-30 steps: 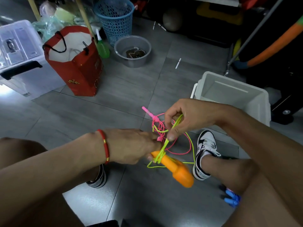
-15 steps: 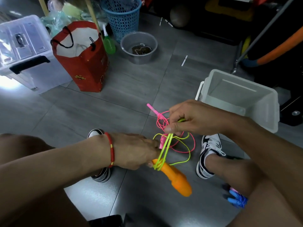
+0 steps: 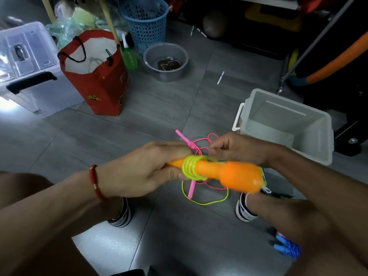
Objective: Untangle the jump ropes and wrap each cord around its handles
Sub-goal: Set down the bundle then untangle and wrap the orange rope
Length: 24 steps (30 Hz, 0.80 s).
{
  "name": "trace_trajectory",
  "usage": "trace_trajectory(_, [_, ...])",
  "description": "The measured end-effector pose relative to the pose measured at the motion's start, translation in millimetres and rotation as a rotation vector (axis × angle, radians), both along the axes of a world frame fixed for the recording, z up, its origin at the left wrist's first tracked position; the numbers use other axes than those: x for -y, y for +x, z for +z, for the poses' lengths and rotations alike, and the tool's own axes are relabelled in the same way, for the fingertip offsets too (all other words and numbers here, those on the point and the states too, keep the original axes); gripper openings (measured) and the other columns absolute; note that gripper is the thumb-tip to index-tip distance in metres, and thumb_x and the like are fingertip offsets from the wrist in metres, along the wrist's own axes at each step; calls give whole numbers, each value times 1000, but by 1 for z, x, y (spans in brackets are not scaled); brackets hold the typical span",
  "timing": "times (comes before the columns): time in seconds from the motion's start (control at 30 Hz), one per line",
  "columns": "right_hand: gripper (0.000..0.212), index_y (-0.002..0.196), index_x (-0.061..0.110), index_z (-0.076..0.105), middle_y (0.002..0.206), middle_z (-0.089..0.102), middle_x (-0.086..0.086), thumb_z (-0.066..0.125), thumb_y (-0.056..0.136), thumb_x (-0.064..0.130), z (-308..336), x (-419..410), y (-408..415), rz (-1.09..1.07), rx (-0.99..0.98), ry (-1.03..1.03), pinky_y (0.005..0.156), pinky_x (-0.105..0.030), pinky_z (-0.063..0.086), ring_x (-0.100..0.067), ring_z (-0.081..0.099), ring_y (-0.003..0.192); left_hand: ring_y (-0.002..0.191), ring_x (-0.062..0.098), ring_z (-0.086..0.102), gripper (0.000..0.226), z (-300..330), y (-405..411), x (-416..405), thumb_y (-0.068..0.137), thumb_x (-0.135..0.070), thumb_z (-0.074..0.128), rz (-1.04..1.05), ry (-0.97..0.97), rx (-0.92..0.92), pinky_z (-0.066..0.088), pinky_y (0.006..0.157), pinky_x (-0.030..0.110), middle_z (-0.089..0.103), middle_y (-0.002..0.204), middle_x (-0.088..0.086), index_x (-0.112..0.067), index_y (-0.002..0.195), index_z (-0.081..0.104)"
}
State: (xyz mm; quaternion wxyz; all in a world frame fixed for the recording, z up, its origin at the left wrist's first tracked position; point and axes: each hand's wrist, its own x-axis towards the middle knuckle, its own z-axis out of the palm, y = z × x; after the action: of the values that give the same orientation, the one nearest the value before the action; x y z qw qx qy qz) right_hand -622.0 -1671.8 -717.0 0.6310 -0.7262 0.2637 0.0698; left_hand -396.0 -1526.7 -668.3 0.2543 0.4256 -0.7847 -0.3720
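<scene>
- Low in the middle of the view, above the grey tile floor [image 3: 159, 116], the left hand [image 3: 139, 172] grips the narrow end of the orange handles [image 3: 225, 173], which now lie level and point toward 3 o'clock; a second ago they hung tilted down toward 5 o'clock.
- The yellow-green cord [image 3: 192, 169] now sits in several tight turns round the neck of the handles, just beside the left fingers, where half a second ago it ran in a loose bunch up to the right hand.
- The right hand [image 3: 237, 150] is at 1 o'clock of those turns with its fingers curled; it looks to pinch the cord there, but the handle hides the contact, so I cannot tell for sure.
- I judge the wrapping of this rope well begun but unfinished: a slack loop of the yellow-green cord hangs at 6 o'clock below the handles.
- The pink rope [image 3: 201, 144] lies on the floor behind and below the hands, its pink cord crossing the slack yellow-green loop, so it may snag the next turns; it is not yet wrapped.
- Blue handles [image 3: 286, 249] lie at 4 o'clock by the right leg.
- An open white bin [image 3: 322, 140] stands at 2 o'clock, a red bag [image 3: 103, 90] at 10 o'clock, and a grey bowl [image 3: 166, 74] and a blue basket [image 3: 146, 22] at 12 o'clock, all well apart from the hands.
</scene>
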Motion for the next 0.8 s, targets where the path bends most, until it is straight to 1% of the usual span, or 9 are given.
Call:
trace_trajectory(0.07, [30, 72, 6, 57, 59, 53, 5, 59, 97, 21, -4, -11, 3, -67, 55, 73, 51, -23, 36, -8, 44, 51, 66, 15, 50, 9, -4, 2, 2, 100, -19, 55, 115, 148, -178, 41, 62, 29, 54, 75, 2, -12, 95, 59])
trace_trajectory(0.13, [43, 69, 8, 45, 62, 38, -9, 48, 98, 39, -6, -21, 8, -120, 133, 126, 56, -33, 31, -20, 34, 55, 60, 17, 42, 14, -12, 5, 7, 100, -20, 52, 250, 270, -363, 35, 56, 30, 48, 68, 4, -12, 89, 57])
trace_trajectory(0.2, [48, 70, 8, 42, 66, 33, -14, 40, 100, 46, -7, -29, 12, -194, 160, 138, 63, -37, 36, -26, 34, 61, 58, 12, 37, 16, -22, 5, 12, 98, -21, 51, 374, 350, -484, 28, 52, 26, 45, 66, -1, -16, 84, 55])
trace_trajectory(0.33, [55, 66, 7, 43, 54, 28, -8, 45, 99, 51, -9, -43, 19, -304, 126, 124, 47, -22, 29, -16, 24, 49, 56, 12, 38, 17, -41, 7, 19, 96, -21, 54, 559, 476, -553, 26, 47, 21, 46, 69, 2, -11, 83, 56])
trace_trajectory(0.43, [46, 64, 17, 53, 51, 40, -8, 52, 101, 43, -6, -44, 20, -208, 46, -93, 44, -26, 32, -17, 36, 44, 53, 10, 39, 19, -49, 8, 23, 103, -15, 51, 629, 532, -475, 27, 45, 19, 45, 74, 11, -6, 88, 57])
trace_trajectory(0.53, [47, 64, 14, 63, 61, 64, -15, 48, 104, 33, -8, -42, 21, -124, -47, -350, 52, -28, 42, -13, 51, 48, 57, 13, 41, 21, -59, 6, 26, 103, -18, 52, 693, 543, -324, 34, 51, 20, 46, 70, 7, -9, 86, 60])
trace_trajectory(0.67, [54, 65, 13, 64, 74, 74, -8, 39, 105, 38, -4, -49, 22, -113, -188, -443, 60, -28, 48, -14, 63, 58, 64, 21, 44, 32, -67, 10, 32, 93, -33, 58, 768, 566, -124, 36, 62, 35, 48, 65, 5, -2, 85, 61])
trace_trajectory(0.73, [52, 65, 12, 65, 74, 73, -10, 39, 106, 30, 3, -51, 24, -136, -192, -410, 56, -20, 43, -5, 57, 50, 63, 22, 48, 32, -70, 8, 36, 92, -34, 59, 753, 499, 60, 39, 63, 32, 52, 64, 3, -4, 84, 63])
trace_trajectory(0.8, [50, 67, 16, 67, 66, 67, -2, 38, 106, 29, 9, -51, 26, -144, -229, -424, 54, -14, 39, -4, 52, 49, 69, 25, 52, 26, -70, 3, 39, 96, -30, 58, 728, 407, 276, 39, 66, 29, 57, 70, 5, -7, 84, 62])
